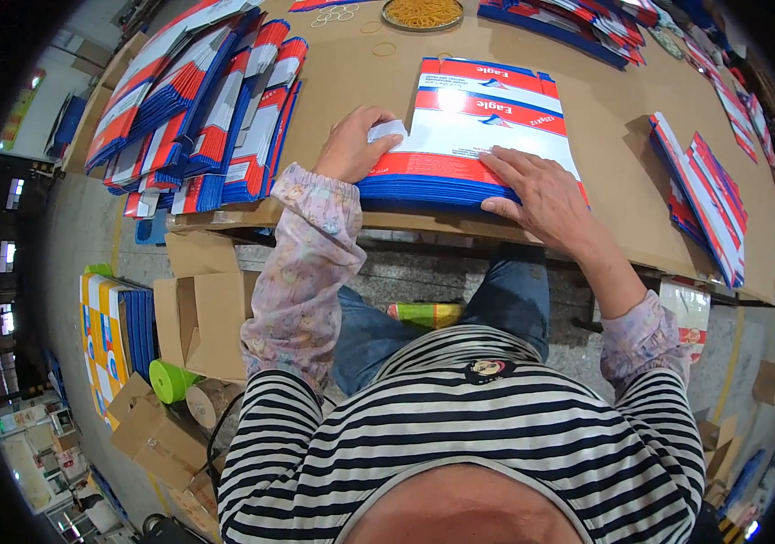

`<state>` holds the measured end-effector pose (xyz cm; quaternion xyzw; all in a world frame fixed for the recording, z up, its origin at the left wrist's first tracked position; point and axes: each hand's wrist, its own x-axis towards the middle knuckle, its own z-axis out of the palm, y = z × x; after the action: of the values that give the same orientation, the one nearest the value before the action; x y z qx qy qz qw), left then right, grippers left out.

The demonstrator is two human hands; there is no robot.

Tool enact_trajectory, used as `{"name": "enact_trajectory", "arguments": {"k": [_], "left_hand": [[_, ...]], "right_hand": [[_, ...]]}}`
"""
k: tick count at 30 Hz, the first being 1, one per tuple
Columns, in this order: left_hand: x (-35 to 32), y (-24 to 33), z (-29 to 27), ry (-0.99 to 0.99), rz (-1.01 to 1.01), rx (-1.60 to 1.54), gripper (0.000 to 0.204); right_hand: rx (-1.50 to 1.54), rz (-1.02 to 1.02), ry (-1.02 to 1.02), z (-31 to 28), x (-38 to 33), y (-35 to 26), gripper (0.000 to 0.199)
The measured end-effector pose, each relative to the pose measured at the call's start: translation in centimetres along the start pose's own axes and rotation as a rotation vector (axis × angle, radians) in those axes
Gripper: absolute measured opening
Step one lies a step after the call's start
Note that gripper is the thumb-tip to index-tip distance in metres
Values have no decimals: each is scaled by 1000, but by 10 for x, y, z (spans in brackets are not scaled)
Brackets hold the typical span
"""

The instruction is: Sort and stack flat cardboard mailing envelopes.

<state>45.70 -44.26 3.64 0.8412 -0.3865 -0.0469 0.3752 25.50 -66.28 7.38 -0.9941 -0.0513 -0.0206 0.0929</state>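
Observation:
A stack of flat cartons [469, 136], printed red, white and blue, lies on the table in front of me. At its left side my left hand [358, 145] is closed on the edge, with the thumb over a small white flap [387, 132]. My right hand [537, 192] rests palm down across the near right part of the top carton, its fingers stretched out and the thumb near the front edge. The blue edges of the stacked cartons show along the table's front. The left hand's fingertips are partly hidden.
Heaped flat cartons [193, 100] stand at the left, and more [569, 27] lie at the far right. A small bundle [700, 195] sits at the right edge. Rubber bands fill a round tray [422, 13]; several lie loose. Cardboard boxes [202, 304] stand on the floor at left.

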Motion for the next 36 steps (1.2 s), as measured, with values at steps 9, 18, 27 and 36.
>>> {"name": "enact_trajectory", "arguments": {"k": [9, 18, 27, 36], "left_hand": [[5, -10, 0, 57, -36, -207, 24], [-1, -9, 1, 115, 120, -48, 12], [-55, 78, 9, 260, 698, 162, 18], [-63, 59, 15, 247, 296, 271, 33]], "right_hand": [[-92, -85, 195, 13, 0, 7, 66], [-55, -110, 83, -3, 3, 0, 58], [1, -110, -150, -41, 22, 17, 35], [-238, -305, 414, -92, 51, -1, 38]]}}
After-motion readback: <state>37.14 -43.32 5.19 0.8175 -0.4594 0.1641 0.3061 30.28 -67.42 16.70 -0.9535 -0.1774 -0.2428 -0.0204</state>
